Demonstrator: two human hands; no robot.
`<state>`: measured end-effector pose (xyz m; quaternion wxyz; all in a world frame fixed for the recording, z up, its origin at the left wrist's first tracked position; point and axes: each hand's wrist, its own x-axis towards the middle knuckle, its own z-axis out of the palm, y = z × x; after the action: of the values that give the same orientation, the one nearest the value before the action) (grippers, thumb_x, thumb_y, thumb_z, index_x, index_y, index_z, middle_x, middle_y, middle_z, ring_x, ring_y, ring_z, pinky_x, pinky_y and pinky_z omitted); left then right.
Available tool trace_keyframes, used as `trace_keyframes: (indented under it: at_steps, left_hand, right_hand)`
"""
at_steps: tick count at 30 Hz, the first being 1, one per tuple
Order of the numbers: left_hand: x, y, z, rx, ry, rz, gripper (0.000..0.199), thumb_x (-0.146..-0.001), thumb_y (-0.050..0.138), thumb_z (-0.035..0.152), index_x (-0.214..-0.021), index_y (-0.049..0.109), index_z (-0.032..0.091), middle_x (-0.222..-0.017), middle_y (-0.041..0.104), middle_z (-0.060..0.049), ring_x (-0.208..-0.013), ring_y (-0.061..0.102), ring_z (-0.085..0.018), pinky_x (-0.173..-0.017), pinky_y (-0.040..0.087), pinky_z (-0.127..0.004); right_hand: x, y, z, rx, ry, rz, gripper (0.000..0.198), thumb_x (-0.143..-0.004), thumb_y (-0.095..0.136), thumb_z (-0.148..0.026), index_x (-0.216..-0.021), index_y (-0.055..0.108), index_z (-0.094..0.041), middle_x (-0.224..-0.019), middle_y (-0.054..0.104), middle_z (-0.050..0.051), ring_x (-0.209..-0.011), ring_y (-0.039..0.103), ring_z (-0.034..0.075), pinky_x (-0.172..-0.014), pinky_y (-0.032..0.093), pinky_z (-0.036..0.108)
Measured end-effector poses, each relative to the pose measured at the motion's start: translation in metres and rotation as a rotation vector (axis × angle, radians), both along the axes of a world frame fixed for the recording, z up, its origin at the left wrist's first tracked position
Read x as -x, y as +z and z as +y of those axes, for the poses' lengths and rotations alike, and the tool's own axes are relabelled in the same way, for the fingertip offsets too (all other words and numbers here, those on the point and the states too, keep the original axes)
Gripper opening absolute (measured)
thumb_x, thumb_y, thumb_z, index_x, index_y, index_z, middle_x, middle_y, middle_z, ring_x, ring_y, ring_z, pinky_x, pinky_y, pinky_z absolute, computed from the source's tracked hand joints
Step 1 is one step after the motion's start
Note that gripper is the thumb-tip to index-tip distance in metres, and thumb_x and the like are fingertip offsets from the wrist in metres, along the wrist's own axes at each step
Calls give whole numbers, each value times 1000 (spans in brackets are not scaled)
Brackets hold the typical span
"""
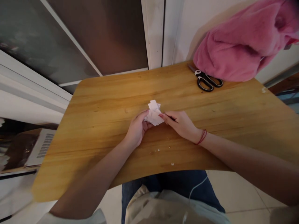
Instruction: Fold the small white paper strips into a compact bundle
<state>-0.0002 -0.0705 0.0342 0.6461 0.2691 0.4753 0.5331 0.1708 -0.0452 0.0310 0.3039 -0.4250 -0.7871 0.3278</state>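
Left hand [137, 129] holds the white paper bits [154, 116] over the table [105, 102], right hand [183, 124] pinching an edge, I think. Looks like mid-fiddling; next move wants a light grip.

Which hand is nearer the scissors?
Right. The right hand is on the person's side of the scissors, somewhat left of them; the left hand is farther left.
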Motion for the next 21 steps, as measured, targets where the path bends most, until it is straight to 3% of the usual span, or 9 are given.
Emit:
trace_keyframes:
  at_steps: [7,10,15,18,21]
  left_hand:
    - [-5,-5,-7,-71,-175,32,24,-80,69,27,-103,68,18,-104,72,-5,-94,65,-14,-90,49,-29]
    - [-3,-7,-6,-67,-182,55,25,-80,70,28,-102,68,18,-102,73,-6,-94,66,-16,-90,50,-31]
    - [-3,-4,-7,-44,-255,71,26,-78,71,29,-102,70,17,-100,73,-8,-92,67,-19,-86,52,-33]
    - [-5,-2,-8,-35,-294,65,26,-79,70,31,-101,71,16,-99,73,-9,-93,67,-20,-87,52,-35]
    - [-3,-3,-5,-28,-240,59,27,-78,70,30,-101,71,16,-99,73,-9,-93,68,-21,-87,52,-36]
  right_hand:
    - [-1,-2,2,19,-81,-65,54,-94,41,-57,-56,40,-19,-51,36,-4,-50,32,8,-51,22,27]
    - [-3,0,4,47,-119,0,54,-97,35,-55,-57,40,-19,-52,34,-4,-50,31,9,-51,22,28]
    - [-3,1,7,116,-91,238,38,-93,49,-50,-71,48,-19,-64,42,-4,-58,37,10,-54,30,26]
    - [-2,0,7,141,-40,254,34,-92,52,-48,-74,51,-19,-67,46,-3,-61,40,10,-56,32,26]
    - [-2,0,7,80,-109,246,32,-92,53,-45,-74,51,-20,-65,45,-3,-60,39,10,-56,32,26]
